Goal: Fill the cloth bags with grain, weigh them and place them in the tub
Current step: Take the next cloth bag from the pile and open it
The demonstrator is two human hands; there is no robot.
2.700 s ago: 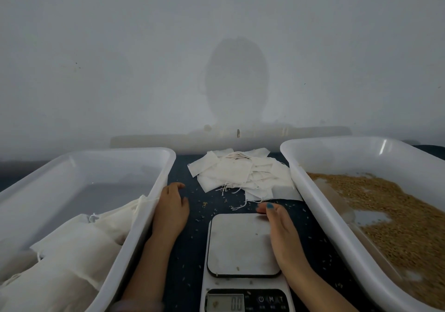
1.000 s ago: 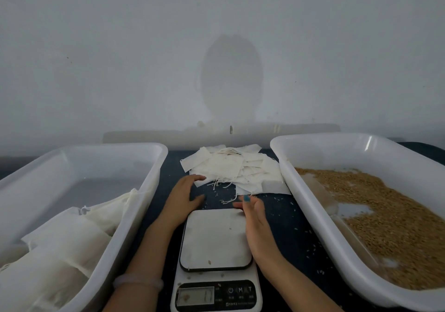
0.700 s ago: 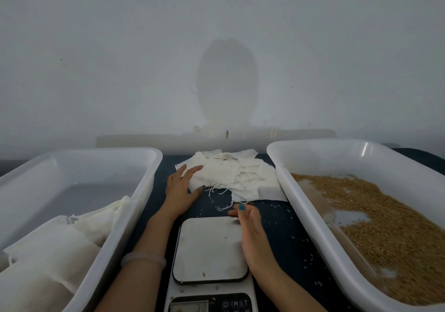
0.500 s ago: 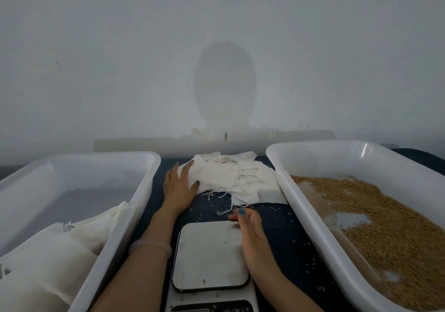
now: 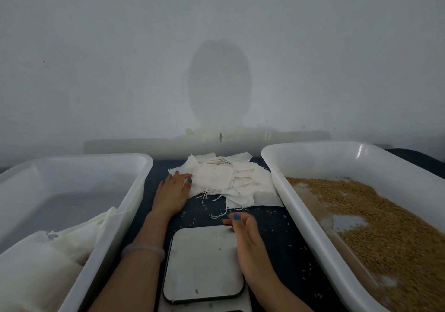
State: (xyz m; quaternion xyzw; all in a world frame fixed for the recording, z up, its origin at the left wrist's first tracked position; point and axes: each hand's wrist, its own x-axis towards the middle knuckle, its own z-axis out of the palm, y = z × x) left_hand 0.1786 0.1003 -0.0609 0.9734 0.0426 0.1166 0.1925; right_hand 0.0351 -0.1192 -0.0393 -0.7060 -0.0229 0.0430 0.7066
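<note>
A heap of empty white cloth bags (image 5: 231, 179) with loose strings lies at the back of the dark table. My left hand (image 5: 172, 192) lies on the heap's left edge, thumb and fingers on a bag; whether it pinches the cloth is unclear. My right hand (image 5: 245, 235) rests with relaxed fingers along the right edge of the scale's steel plate (image 5: 204, 263), holding nothing. The left tub (image 5: 134, 186) holds several filled bags (image 5: 41, 263) at its near end. The right tub (image 5: 284, 191) holds brown grain (image 5: 375, 220).
Stray grains are scattered on the dark tabletop (image 5: 284, 241) around the scale. A pale wall stands close behind the table, with a low ledge (image 5: 168, 143) along its foot. The two tubs flank a narrow middle strip.
My left hand has moved from beside the scale forward onto the heap of empty bags. My right hand has stayed at the scale's right edge. The view has tilted, hiding the scale's display.
</note>
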